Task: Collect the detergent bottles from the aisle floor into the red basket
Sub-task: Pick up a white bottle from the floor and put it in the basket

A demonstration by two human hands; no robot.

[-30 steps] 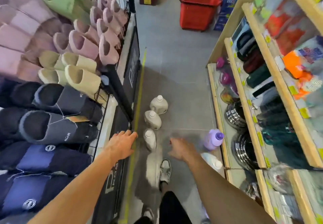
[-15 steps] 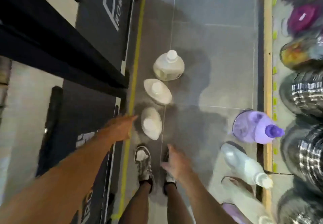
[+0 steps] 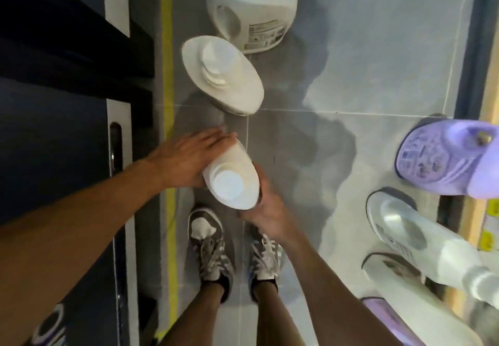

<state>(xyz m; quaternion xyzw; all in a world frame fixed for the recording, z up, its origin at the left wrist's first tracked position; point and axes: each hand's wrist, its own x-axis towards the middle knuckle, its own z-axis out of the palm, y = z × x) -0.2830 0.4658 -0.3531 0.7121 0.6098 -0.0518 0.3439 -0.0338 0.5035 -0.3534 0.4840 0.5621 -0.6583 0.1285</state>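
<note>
I look straight down at the grey aisle floor. The nearest white detergent bottle (image 3: 232,175) stands upright just ahead of my shoes. My left hand (image 3: 186,160) lies flat against its left side and my right hand (image 3: 266,207) cups its lower right side, so both hands hold it. A second white bottle (image 3: 224,79) and a third, larger white bottle (image 3: 251,7) stand in a line beyond it. On the right stand a purple bottle (image 3: 448,156), a clear bottle (image 3: 413,235) and another white bottle (image 3: 405,286). The red basket is out of view.
A dark shelf base (image 3: 75,80) runs along the left, edged by a yellow floor line (image 3: 168,97). A wooden shelf edge (image 3: 483,210) bounds the right side. My two shoes (image 3: 235,243) stand below the held bottle. Another purple bottle (image 3: 388,321) peeks in at the bottom right.
I have bent down much closer to the floor. Both hands have moved in from open air and closed around the nearest white bottle.
</note>
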